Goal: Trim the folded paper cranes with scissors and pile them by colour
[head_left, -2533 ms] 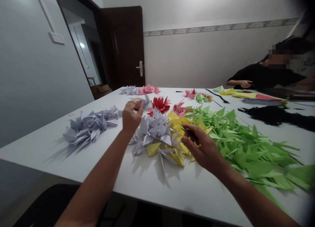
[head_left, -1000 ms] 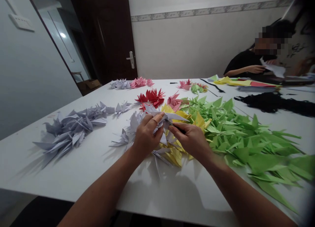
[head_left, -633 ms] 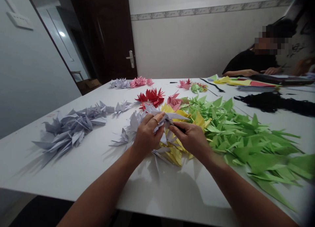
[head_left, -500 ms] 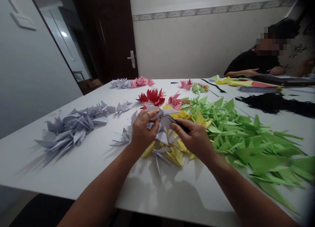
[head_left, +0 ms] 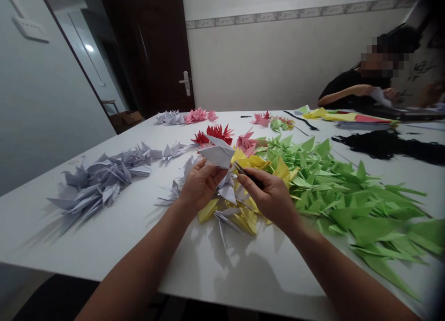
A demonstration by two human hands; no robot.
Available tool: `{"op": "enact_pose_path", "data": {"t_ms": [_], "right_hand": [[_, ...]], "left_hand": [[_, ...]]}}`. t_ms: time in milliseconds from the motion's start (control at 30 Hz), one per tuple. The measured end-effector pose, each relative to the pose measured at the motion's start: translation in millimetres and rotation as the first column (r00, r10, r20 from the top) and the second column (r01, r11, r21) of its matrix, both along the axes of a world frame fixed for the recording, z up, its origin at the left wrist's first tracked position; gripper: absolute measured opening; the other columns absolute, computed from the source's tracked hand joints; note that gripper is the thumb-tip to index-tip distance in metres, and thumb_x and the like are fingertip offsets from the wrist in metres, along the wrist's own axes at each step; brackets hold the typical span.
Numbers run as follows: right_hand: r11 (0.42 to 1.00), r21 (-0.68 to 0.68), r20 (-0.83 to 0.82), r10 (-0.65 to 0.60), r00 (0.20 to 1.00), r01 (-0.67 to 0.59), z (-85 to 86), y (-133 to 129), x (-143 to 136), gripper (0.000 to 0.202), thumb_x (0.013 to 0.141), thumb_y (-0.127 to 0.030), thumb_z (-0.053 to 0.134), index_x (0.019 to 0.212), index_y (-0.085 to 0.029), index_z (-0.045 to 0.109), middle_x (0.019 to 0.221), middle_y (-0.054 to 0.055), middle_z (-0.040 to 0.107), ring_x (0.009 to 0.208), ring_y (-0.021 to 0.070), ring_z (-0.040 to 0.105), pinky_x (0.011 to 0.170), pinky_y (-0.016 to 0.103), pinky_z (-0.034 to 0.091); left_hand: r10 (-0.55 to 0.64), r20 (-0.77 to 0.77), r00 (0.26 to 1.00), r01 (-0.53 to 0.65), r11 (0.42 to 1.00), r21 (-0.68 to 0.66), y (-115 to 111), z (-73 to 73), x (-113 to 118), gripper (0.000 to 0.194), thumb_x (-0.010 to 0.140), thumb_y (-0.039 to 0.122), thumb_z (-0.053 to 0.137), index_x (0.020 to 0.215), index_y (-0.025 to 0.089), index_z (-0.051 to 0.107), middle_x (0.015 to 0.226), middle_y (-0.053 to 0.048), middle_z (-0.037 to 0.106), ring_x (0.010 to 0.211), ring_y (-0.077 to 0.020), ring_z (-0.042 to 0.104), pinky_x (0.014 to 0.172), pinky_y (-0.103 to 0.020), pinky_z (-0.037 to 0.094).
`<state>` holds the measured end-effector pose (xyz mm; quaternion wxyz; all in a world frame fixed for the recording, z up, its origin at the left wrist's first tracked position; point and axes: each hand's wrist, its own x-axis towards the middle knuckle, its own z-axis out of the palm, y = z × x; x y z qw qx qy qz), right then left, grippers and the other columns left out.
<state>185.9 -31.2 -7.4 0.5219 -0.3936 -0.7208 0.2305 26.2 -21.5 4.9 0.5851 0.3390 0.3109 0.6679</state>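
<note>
My left hand pinches a white folded paper piece by its lower edge, raised over the middle of the table. Close by on the right, my right hand is closed round a dark, slim tool, its tip near the paper's lower right corner. Beneath and around both hands lie yellow folded papers and pale ones. A large heap of green folded papers spreads beside my right hand. Behind the held paper sits a red cluster.
Pale lilac folded papers are heaped on the left of the white table. Pink clusters stand at the back. Black strings lie at the right. Across the table, a person holds something white.
The white paper has turned and risen in my left hand, showing a broad flat side. My right hand has shifted slightly left. The person opposite has lifted a white item.
</note>
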Motion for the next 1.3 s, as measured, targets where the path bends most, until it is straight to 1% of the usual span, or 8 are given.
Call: {"op": "enact_pose_path", "data": {"t_ms": [467,600,667,767,833,933,1100,1300], "right_hand": [[0.999,0.039,-0.013,-0.002,1.0,0.002,-2.3,3.8,2.0,0.023,0.082,-0.032,0.058,0.087,-0.016,0.073,0.071,0.002,0.069,0.061,0.0136,0.057,0.058,0.024,0.043],[0.999,0.007,-0.065,-0.032,0.997,0.033,-2.3,8.1,4.3,0.025,0.081,-0.036,0.059,0.088,-0.015,0.071,0.07,0.003,0.067,0.059,0.0132,0.054,0.056,0.025,0.043],[0.998,-0.009,-0.097,-0.057,0.994,0.056,-2.2,12.0,7.3,0.029,0.081,-0.039,0.059,0.09,-0.014,0.071,0.069,0.002,0.065,0.058,0.0128,0.053,0.054,0.024,0.042],[0.995,0.005,-0.123,-0.097,0.988,0.098,-2.4,18.5,13.1,0.03,0.08,-0.041,0.06,0.09,-0.014,0.071,0.069,0.002,0.064,0.058,0.0131,0.053,0.055,0.025,0.042],[0.993,0.027,-0.126,-0.109,0.986,0.113,-3.0,22.0,16.2,0.029,0.079,-0.04,0.06,0.09,-0.015,0.07,0.07,0.002,0.064,0.06,0.0136,0.054,0.056,0.026,0.042],[0.992,0.024,-0.097,-0.121,0.988,0.124,-4.9,25.4,18.3,0.029,0.079,-0.04,0.061,0.088,-0.014,0.07,0.068,0.002,0.064,0.059,0.0133,0.053,0.054,0.025,0.041],[0.983,0.054,-0.023,-0.173,0.985,0.174,-7.8,28.0,17.5,0.027,0.079,-0.039,0.061,0.085,-0.015,0.07,0.067,0.002,0.065,0.057,0.0141,0.055,0.054,0.026,0.042],[0.923,0.351,0.07,-0.193,0.979,0.157,-6.5,19.4,14.0,0.021,0.082,-0.034,0.062,0.09,-0.016,0.069,0.081,0.007,0.071,0.069,0.0182,0.064,0.063,0.029,0.049]], "left_hand": [[-0.076,-0.008,0.997,0.077,0.997,0.016,-2.1,0.5,1.6,0.018,0.065,0.008,0.065,0.081,0.015,0.063,0.077,0.0,0.07,0.07,-0.0094,0.067,0.069,-0.018,0.056],[0.129,-0.208,0.97,-0.104,0.986,0.128,1.4,4.9,-8.6,0.033,0.064,0.015,0.069,0.095,0.017,0.059,0.078,0.001,0.067,0.069,-0.0108,0.065,0.064,-0.021,0.056],[0.367,-0.368,0.854,-0.271,0.918,0.289,5.0,6.2,-18.6,0.047,0.065,0.019,0.07,0.109,0.019,0.055,0.08,0.001,0.065,0.063,-0.0092,0.061,0.059,-0.021,0.055],[0.648,-0.527,0.549,-0.387,0.756,0.527,12.5,3.8,-36.0,0.056,0.067,0.02,0.069,0.12,0.02,0.05,0.088,-0.001,0.063,0.059,-0.0066,0.056,0.056,-0.019,0.051],[0.706,-0.601,0.376,-0.393,0.708,0.586,17.7,0.0,-46.1,0.057,0.069,0.021,0.067,0.124,0.019,0.049,0.092,-0.003,0.063,0.062,-0.0079,0.057,0.055,-0.019,0.049],[0.675,-0.711,0.199,-0.386,0.72,0.576,23.6,-5.1,-56.1,0.057,0.07,0.022,0.066,0.124,0.017,0.049,0.093,-0.006,0.065,0.071,-0.0135,0.061,0.056,-0.021,0.048],[0.698,-0.708,0.109,-0.413,0.68,0.606,28.2,-5.0,-68.3,0.045,0.073,0.03,0.065,0.114,0.014,0.058,0.108,-0.01,0.065,0.087,-0.0192,0.062,0.066,-0.028,0.051],[0.749,-0.657,0.087,-0.474,0.611,0.634,30.8,0.8,-87.3,0.029,0.075,0.031,0.061,0.098,0.014,0.066,0.103,-0.009,0.066,0.083,-0.0177,0.062,0.071,-0.03,0.05]]}}
